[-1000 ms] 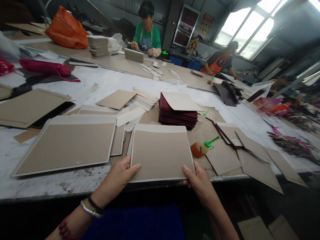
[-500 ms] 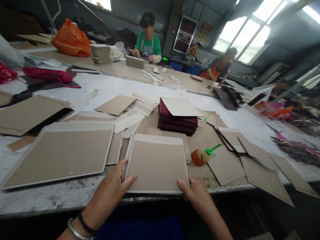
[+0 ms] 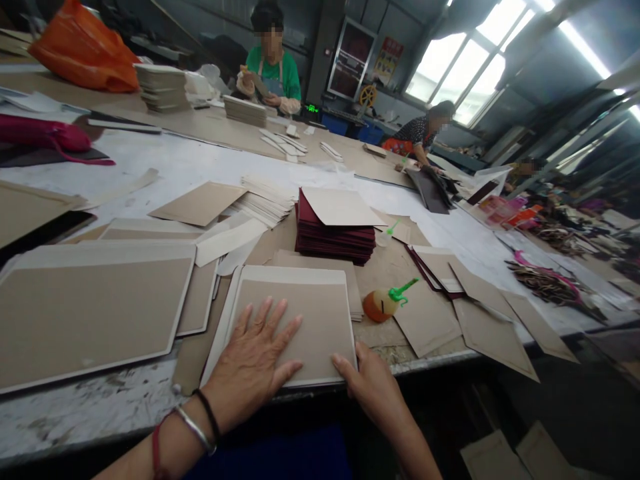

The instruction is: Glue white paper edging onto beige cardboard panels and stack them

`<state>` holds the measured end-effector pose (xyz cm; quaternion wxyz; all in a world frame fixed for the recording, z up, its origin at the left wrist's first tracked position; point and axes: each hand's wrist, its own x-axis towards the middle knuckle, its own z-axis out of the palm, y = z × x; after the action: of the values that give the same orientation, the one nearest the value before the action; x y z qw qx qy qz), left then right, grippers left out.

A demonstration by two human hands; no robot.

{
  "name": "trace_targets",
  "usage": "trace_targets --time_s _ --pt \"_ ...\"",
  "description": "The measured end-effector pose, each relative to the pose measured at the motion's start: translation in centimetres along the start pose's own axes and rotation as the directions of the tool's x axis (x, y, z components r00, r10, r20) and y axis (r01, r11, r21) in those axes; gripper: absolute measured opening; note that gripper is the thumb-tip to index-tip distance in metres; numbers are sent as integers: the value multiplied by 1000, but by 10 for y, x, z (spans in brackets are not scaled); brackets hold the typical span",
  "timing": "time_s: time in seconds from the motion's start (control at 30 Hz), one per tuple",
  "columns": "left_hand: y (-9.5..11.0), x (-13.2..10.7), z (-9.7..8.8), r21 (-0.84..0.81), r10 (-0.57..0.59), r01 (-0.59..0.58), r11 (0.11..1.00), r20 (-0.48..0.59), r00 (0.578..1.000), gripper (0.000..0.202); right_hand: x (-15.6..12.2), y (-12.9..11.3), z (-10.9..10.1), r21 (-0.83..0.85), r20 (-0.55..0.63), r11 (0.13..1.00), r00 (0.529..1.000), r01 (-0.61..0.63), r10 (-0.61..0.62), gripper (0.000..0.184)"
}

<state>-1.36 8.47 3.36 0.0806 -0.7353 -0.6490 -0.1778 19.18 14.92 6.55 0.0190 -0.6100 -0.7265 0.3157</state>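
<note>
A brown card panel with pale folded edges (image 3: 315,300) lies at the table's near edge, on top of similar panels. My left hand (image 3: 257,353) rests flat on its near left part, fingers spread and open. My right hand (image 3: 367,387) grips the panel's near right corner, thumb on top and fingers curled under the edge. Just right of the panel lies an orange glue bottle with a green nozzle (image 3: 383,303). Behind it stands a stack of dark red covers (image 3: 333,233) topped by a pale sheet.
A larger card panel (image 3: 90,313) lies at the left. Loose brown card pieces (image 3: 480,313) spread to the right. White strips (image 3: 265,200) sit mid-table. Two other people work at the far side, with card stacks and an orange bag (image 3: 83,47) behind.
My left hand has moved from the panel's left edge onto its top face and now lies flat. The panel has settled lower on the pile. My view has shifted right.
</note>
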Motion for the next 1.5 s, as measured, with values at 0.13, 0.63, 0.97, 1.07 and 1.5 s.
trace_targets --time_s 0.13,0.63,0.97,1.07,1.5 --pt "2 -4 3 -11 -43 44 999 40 998 57 2 2 1 -21 1 1000 1000 -6 7 33" --pt "4 -7 -3 -85 -27 28 996 13 1000 57 -3 -3 -12 -207 37 978 999 -21 29 36" --pt "1 -7 0 -70 4 4 998 113 994 70 40 -49 33 -462 -362 762 687 454 -630 56" --pt "-1 -5 0 -100 11 0 995 107 994 76 45 -45 45 -454 -378 763 676 461 -633 53" --pt "-22 -48 -30 -607 -535 488 627 119 836 55 5 -2 -6 213 -251 961 960 178 -122 34"
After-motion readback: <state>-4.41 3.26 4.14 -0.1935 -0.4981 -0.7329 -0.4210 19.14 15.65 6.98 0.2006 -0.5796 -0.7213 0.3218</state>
